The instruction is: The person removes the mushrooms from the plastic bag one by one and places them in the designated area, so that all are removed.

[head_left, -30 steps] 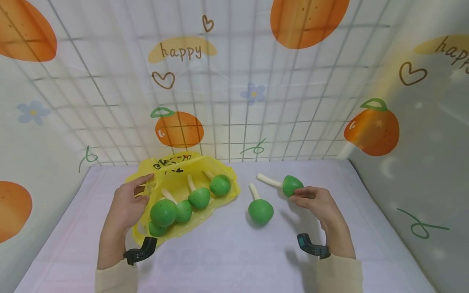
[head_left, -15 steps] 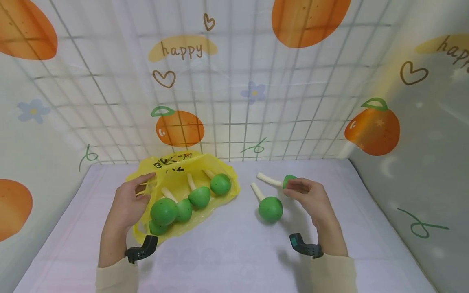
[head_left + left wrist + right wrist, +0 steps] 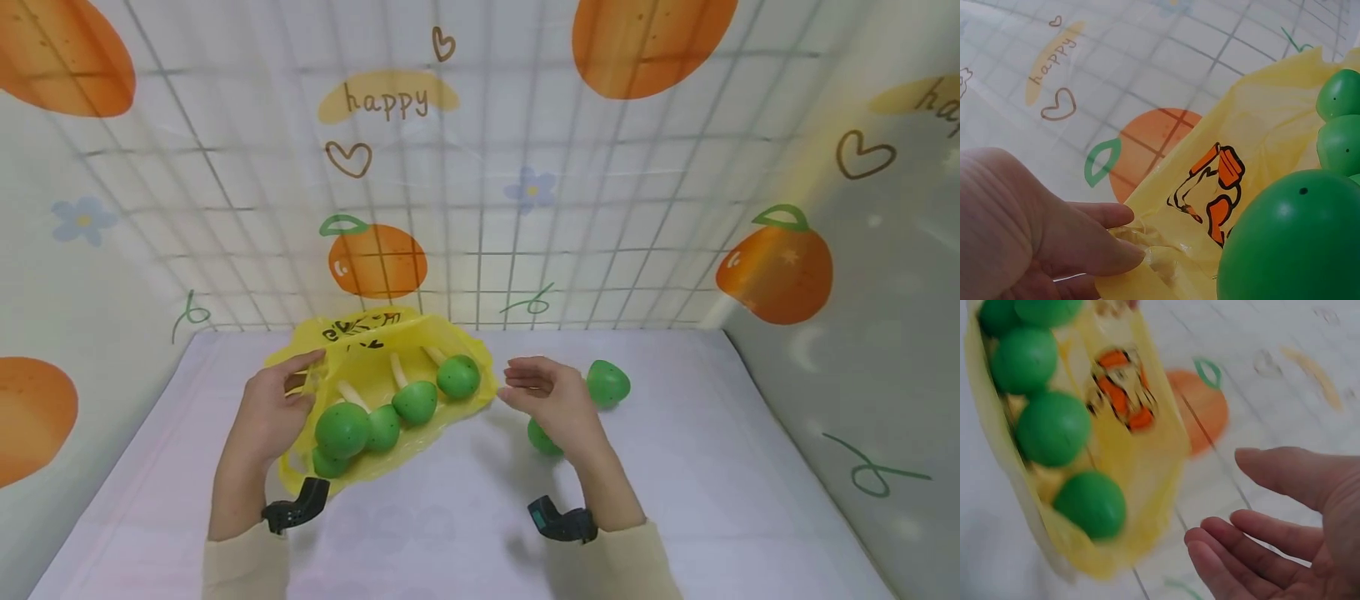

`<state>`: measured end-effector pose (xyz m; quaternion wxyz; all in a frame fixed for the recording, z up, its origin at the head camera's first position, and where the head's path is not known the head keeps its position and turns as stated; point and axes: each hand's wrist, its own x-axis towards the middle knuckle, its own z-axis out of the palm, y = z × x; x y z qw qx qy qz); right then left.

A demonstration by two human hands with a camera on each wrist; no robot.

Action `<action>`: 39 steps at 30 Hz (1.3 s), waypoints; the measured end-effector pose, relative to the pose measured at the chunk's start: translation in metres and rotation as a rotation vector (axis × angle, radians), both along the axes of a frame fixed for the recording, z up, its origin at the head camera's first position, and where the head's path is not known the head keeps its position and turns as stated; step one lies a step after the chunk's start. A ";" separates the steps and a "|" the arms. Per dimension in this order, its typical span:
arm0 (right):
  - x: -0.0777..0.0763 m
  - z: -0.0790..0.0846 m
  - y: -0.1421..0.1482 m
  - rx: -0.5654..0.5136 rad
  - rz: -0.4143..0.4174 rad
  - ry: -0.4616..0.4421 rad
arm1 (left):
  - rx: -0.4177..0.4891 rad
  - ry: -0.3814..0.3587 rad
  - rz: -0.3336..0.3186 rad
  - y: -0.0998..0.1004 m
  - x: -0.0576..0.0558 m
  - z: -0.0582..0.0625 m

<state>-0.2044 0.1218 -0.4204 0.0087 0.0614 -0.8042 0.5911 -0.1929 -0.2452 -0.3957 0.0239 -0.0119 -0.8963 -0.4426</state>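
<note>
A yellow plastic bag lies with its mouth spread, and several green maracas with white handles rest inside, heads outward. My left hand pinches the bag's left edge between thumb and fingers, as the left wrist view shows. Close to the bag's right edge, my right hand holds nothing; its fingers are extended, with the thumb apart from them. Behind the right hand lie two loose maracas: a farther one and a nearer one partly covered by the hand. Their handles are hidden.
The pale tabletop meets a white wire grid draped with a printed sheet at the back. A printed sheet also closes off the right side. Black camera mounts sit on both wrists.
My right hand has left the far loose maraca and moved left toward the bag, holding nothing. Earlier, the nearer maraca shifted slightly right. The left hand keeps its hold on the bag.
</note>
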 end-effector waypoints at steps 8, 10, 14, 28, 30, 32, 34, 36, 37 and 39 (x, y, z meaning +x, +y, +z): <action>0.003 0.002 -0.069 0.009 0.103 0.082 | 0.013 0.024 -0.015 -0.002 -0.001 -0.002; 0.005 0.002 -0.083 0.035 0.126 0.098 | 0.016 0.028 -0.019 -0.002 -0.002 -0.003; 0.008 0.000 -0.108 0.074 0.188 0.129 | 0.020 0.028 -0.020 -0.003 -0.002 -0.002; 0.017 -0.014 -0.176 0.328 0.249 0.244 | 0.010 0.041 -0.020 -0.005 -0.003 -0.003; 0.018 -0.016 -0.182 0.390 0.235 0.265 | 0.009 0.047 -0.021 -0.005 -0.003 -0.003; 0.019 -0.018 -0.187 0.426 0.225 0.273 | 0.010 0.049 -0.019 -0.005 -0.003 -0.003; 0.020 -0.019 -0.191 0.444 0.213 0.269 | 0.013 0.045 -0.015 -0.005 -0.003 -0.002; 0.020 -0.020 -0.193 0.454 0.204 0.266 | 0.016 0.041 -0.010 -0.004 -0.002 -0.002; 0.020 -0.020 -0.194 0.457 0.200 0.266 | 0.016 0.038 -0.008 -0.004 -0.002 -0.002; 0.020 -0.022 -0.196 0.467 0.194 0.265 | 0.019 0.034 -0.004 -0.004 -0.002 -0.001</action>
